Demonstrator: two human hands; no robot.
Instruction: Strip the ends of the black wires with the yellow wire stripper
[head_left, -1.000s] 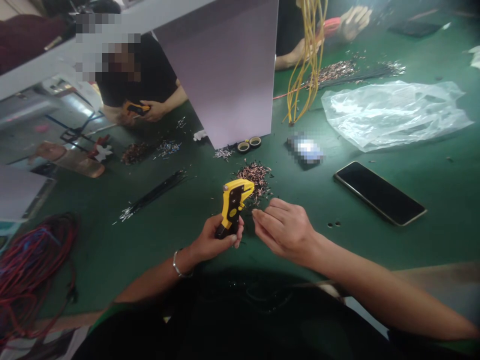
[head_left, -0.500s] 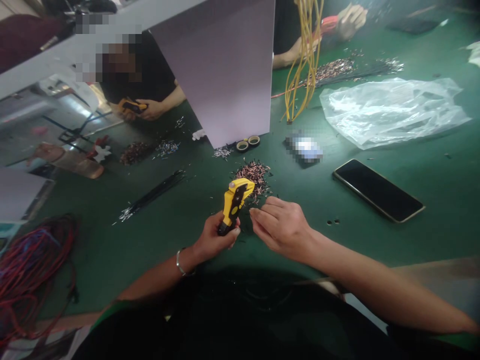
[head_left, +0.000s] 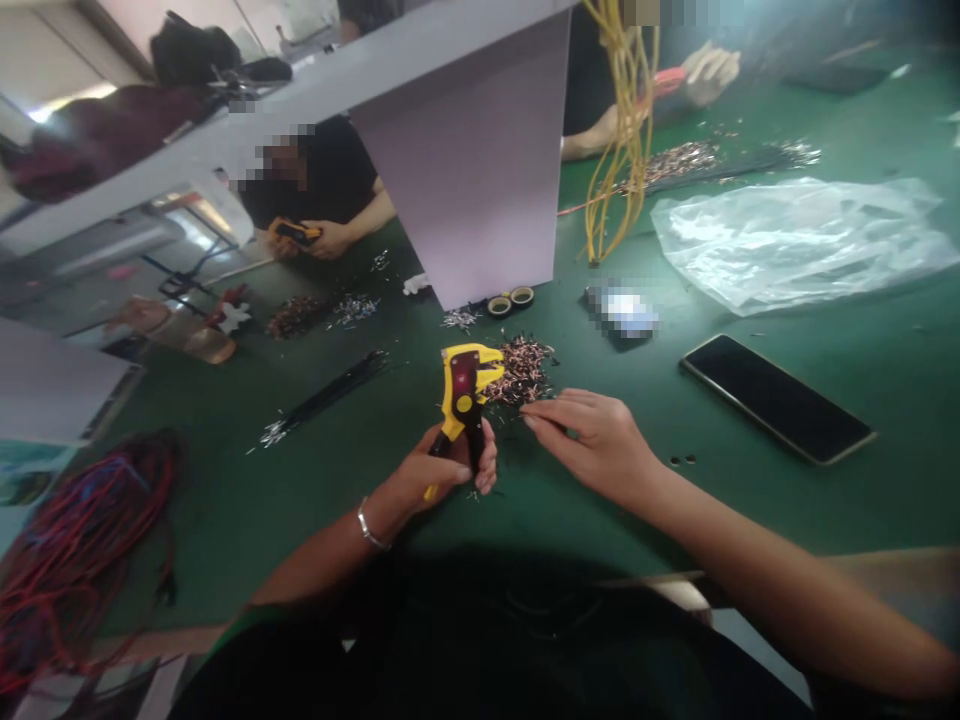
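Now your left hand [head_left: 442,470] wraps shut around the grip of a yellow wire stripper [head_left: 465,395], and your right hand [head_left: 592,445], fingers pinched almost closed, hovers just beside a heap of copper-tipped wire bits [head_left: 521,372]; you can't tell whether those fingers hold a strand. Farther out on the bench [head_left: 225,520], a bundle of black wires [head_left: 322,395] lies apart, so some work looks done, though how much remains is unclear.

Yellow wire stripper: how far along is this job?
Done: a heap of short wires with bare copper ends lies on the green mat. In hand: the left hand grips a yellow wire stripper; the right hand is beside the heap. Left: a black wire bundle lies apart, its state unclear.
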